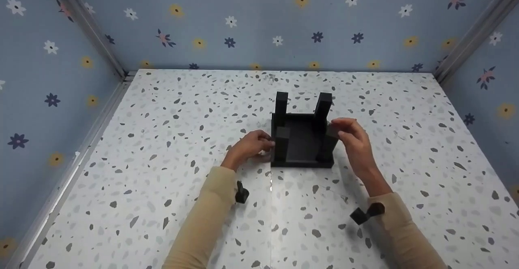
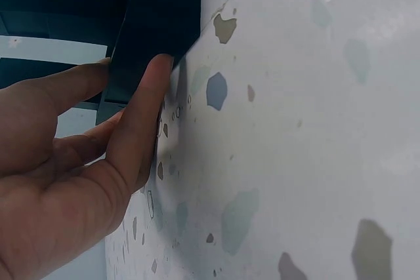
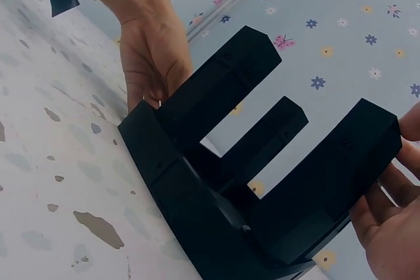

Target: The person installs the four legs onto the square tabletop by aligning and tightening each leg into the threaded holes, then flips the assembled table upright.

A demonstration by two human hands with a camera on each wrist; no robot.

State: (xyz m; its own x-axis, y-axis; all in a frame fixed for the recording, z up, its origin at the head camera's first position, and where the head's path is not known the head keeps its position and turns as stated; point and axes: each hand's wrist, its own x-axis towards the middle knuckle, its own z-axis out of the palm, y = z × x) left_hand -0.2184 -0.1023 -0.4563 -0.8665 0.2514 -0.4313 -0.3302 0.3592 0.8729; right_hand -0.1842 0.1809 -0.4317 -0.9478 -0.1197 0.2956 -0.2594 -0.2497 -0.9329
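Note:
A small black table (image 1: 302, 141), legs up, lies on its square rimmed top; its front left leg (image 1: 282, 145) and two rear legs rise with no hand on them. My left hand (image 1: 249, 146) is at the table's left edge, thumb and fingers pinching the rim in the left wrist view. With my right hand (image 1: 357, 145) I hold the upper end of the front right leg (image 3: 341, 175), thumb on one side and fingers on the other. The leg stands upright in its corner; how it joins the top is hard to see.
The white speckled tabletop (image 1: 162, 204) spreads all around. Blue flowered panels (image 1: 263, 22) wall off the back and both sides, with metal posts (image 1: 87, 26) at the corners. A small black mount (image 1: 242, 193) sits on each sleeve cuff.

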